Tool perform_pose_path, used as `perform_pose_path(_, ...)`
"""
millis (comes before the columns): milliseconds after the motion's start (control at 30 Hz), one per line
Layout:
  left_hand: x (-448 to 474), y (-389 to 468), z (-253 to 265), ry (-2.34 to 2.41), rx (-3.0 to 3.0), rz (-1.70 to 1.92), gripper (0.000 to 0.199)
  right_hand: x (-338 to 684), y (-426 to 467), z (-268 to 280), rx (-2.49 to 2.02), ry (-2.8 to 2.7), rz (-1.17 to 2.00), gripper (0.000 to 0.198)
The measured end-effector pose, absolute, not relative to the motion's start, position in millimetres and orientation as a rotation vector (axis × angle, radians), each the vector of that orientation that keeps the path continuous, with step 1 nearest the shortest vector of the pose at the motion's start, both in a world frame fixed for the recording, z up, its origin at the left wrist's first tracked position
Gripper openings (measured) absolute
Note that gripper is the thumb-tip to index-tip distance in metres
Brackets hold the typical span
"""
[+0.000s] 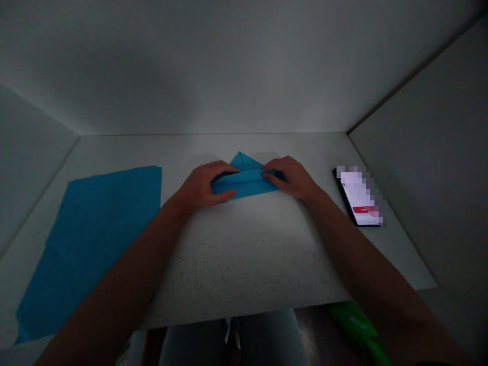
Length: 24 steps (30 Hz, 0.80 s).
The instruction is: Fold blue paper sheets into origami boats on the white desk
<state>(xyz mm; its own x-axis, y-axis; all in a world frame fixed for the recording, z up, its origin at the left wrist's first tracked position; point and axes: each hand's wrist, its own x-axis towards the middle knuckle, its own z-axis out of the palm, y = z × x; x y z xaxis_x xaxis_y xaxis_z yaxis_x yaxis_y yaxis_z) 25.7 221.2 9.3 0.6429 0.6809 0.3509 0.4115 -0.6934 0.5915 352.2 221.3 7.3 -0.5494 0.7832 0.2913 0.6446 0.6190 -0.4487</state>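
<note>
A folded piece of blue paper [247,184] lies near the back of the white table, its pointed tip facing the wall and a folded band running across its near side. My left hand [208,185] grips the left end of that band, thumb at the near edge and fingers behind it. On the right end, my right hand [287,177] pinches the band between thumb and fingers. Parts of both ends are hidden under my hands.
A large blue sheet [102,223] lies on the table [244,264] at left, partly behind my left forearm. At right rests a phone [358,195] with a lit screen. Walls enclose the back and sides. Something green [358,325] is below the front edge.
</note>
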Motion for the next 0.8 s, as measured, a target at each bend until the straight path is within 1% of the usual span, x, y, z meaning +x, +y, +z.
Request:
perform_pose_path(67, 26, 222, 10, 0.92, 2.379, 0.791, 0.053, 353, 222, 7, -1.196, -2.326, 0.409, 0.031)
perform_pose_path(200, 28, 227, 5, 1.103, 2.29, 0.832, 0.043, 353, 224, 5, -1.248, -2.296, 0.412, 0.029)
perform_pose_path(367, 29, 232, 1, 1.134, 2.318, 0.812, 0.033, 353, 226, -1, -1.342, -2.234, 0.273, 0.042)
perform_pose_path(433, 30, 232, 1, 1.182, 2.393, 0.777, 0.038, 354, 227, -5, -1.404, -2.217, 0.21, 0.048)
perform_pose_path(533, 31, 230, -1, 1.322, 2.455, 0.718, 0.06, 355, 227, -9, -1.456, -2.227, 0.163, 0.057)
perform_pose_path(600, 33, 229, -2, 1.412, 2.434, 0.696, 0.064, 355, 227, -11, -1.467, -2.233, 0.164, 0.06)
perform_pose_path(700, 33, 229, -4, 1.501, 2.387, 0.695, 0.059, 355, 228, -11, -1.46, -2.232, 0.187, 0.054)
perform_pose_path(800, 33, 231, -6, 1.522, 2.377, 0.692, 0.051, 354, 228, -8, -1.443, -2.234, 0.228, 0.041)
